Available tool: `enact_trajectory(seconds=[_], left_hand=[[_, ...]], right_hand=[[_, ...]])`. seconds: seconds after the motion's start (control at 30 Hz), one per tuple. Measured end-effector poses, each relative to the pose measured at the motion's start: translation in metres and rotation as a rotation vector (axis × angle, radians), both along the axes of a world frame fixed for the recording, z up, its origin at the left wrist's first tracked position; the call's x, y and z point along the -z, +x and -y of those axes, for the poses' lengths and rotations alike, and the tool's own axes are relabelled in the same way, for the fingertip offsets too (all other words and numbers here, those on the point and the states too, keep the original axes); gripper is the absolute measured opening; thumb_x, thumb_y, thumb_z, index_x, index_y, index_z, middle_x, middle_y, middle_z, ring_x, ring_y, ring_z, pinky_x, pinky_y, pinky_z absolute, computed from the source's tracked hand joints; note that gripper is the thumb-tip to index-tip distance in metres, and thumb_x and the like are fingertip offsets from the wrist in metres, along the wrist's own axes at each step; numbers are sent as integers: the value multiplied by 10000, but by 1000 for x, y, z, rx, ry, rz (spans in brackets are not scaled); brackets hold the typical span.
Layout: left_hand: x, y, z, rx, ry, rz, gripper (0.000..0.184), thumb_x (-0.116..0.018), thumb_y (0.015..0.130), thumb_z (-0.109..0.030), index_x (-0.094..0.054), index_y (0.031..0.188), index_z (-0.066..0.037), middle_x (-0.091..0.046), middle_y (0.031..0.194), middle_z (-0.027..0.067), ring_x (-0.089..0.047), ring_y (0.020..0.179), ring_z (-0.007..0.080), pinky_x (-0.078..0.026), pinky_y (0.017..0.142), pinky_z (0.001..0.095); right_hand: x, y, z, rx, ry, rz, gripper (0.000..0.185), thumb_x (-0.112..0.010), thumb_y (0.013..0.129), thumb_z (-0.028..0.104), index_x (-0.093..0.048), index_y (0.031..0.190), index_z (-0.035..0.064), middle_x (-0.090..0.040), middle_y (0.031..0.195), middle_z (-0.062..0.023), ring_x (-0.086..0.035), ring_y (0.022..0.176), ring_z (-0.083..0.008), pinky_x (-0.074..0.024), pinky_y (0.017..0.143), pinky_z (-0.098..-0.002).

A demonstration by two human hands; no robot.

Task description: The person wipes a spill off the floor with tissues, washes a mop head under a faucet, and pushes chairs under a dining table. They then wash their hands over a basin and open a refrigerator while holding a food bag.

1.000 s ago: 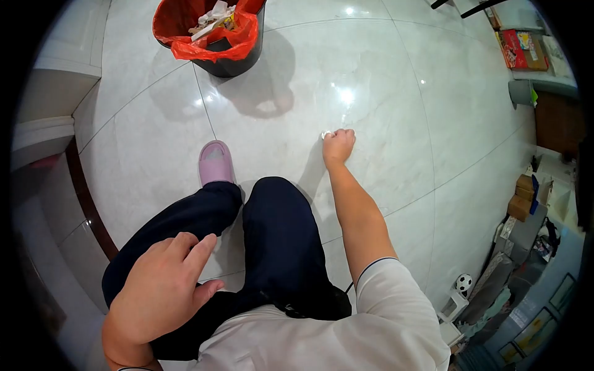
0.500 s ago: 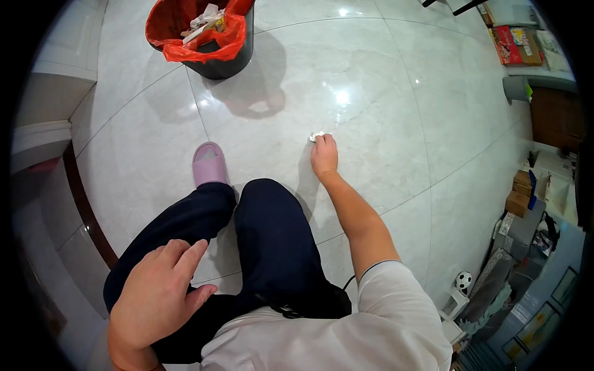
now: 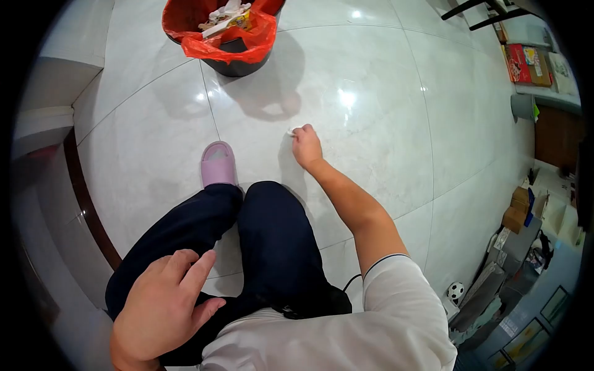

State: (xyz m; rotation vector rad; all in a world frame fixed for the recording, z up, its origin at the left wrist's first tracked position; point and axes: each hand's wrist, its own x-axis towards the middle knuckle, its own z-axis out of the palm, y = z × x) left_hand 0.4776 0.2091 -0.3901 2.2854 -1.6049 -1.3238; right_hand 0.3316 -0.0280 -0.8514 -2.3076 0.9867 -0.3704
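My right hand [image 3: 307, 146] reaches forward, low over the tiled floor [image 3: 377, 154], its fingers closed on a crumpled white tissue [image 3: 292, 132]. Most of the tissue is hidden by the fingers; a small white edge sticks out on the left. Above my left thigh, my left hand [image 3: 162, 303] hovers with the thumb apart from the other fingers and nothing in it. A trash bin [image 3: 238, 67] with a red bag liner [image 3: 263, 46] stands ahead, holding white and yellow waste. One pink slipper [image 3: 218, 164] is on my left foot.
Along the right side are a red box [image 3: 518, 63], a cardboard box [image 3: 515, 216] and a soccer ball [image 3: 456, 291]. Dark furniture legs [image 3: 464, 8] stand at the top right. A white cabinet [image 3: 74, 37] borders the floor on the left.
My right hand has moved left with the tissue, toward the bin's side of the floor. The view has shifted slightly, and my left hand keeps its pose.
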Motion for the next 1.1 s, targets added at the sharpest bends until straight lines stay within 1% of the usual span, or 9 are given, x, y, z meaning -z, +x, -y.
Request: enact_trajectory(seconds=[0.13, 0.2, 0.33, 0.47, 0.6, 0.67, 0.77, 0.97, 1.1], left_hand=[[4, 3, -1, -5, 44, 15, 650, -832, 694, -219, -555, 1251, -31, -594, 1127, 171, -605, 986, 346, -501, 845, 388], [6, 4, -2, -10, 57, 29, 651, -832, 693, -219, -553, 1251, -33, -594, 1127, 169, -604, 986, 347, -501, 845, 387], [6, 4, -8, -25, 63, 31, 648, -827, 690, -209, -551, 1250, -33, -592, 1124, 160, -603, 979, 342, -498, 845, 385], [3, 1, -12, 12, -49, 32, 610, -801, 723, -229, -549, 1230, -3, -560, 1064, 153, -593, 918, 319, -487, 808, 377], [1, -5, -15, 26, -61, 44, 613, -803, 721, -230, -549, 1233, -7, -564, 1061, 152, -595, 914, 318, -486, 809, 377], [1, -6, -16, 21, -43, 49, 617, -803, 723, -231, -548, 1239, -9, -565, 1063, 149, -595, 912, 313, -486, 810, 375], [1, -11, -16, 6, 6, 60, 624, -803, 726, -233, -543, 1247, -10, -564, 1074, 149, -593, 910, 310, -485, 808, 373], [4, -22, -18, -6, 18, 75, 620, -804, 729, -229, -543, 1245, -5, -565, 1098, 152, -590, 906, 307, -486, 806, 372], [1, -33, -18, -50, 35, 55, 659, -829, 669, -191, -551, 1243, -22, -586, 1144, 171, -598, 988, 353, -494, 844, 392]], right_hand=[[-19, 76, 37, -113, -50, -55, 102, -588, 798, 67, -685, 816, 40, -593, 914, -188, -572, 912, -383, -485, 799, -473], [-11, 101, 58, -249, -135, -32, 122, -582, 788, 68, -689, 842, 46, -600, 951, -181, -570, 937, -377, -484, 813, -458], [-6, 44, 30, -387, -111, -21, 167, -525, 798, 51, -652, 904, 29, -601, 1012, -181, -556, 980, -370, -486, 832, -432], [-21, -38, -8, -407, 41, -25, 146, -561, 758, 4, -646, 872, 37, -603, 954, -166, -562, 942, -366, -476, 814, -445], [-8, -110, 9, 194, -66, 101, 145, -618, 776, 36, -667, 912, 29, -620, 905, -159, -594, 907, -338, -477, 826, -425], [1, -172, 7, 483, 52, -107, 150, -637, 796, 77, -672, 930, 19, -631, 943, -168, -598, 933, -331, -478, 840, -414], [6, -189, -36, 624, 30, -282, 160, -641, 796, 98, -671, 932, 17, -629, 960, -173, -591, 945, -333, -479, 842, -417], [6, -74, -68, 477, -52, -7, 119, -635, 814, 93, -658, 903, 17, -620, 943, -165, -584, 932, -335, -484, 816, -416], [-6, -36, -71, 472, 20, -3, 141, -643, 798, 72, -655, 926, 16, -602, 943, -163, -578, 910, -347, -484, 802, -426]])
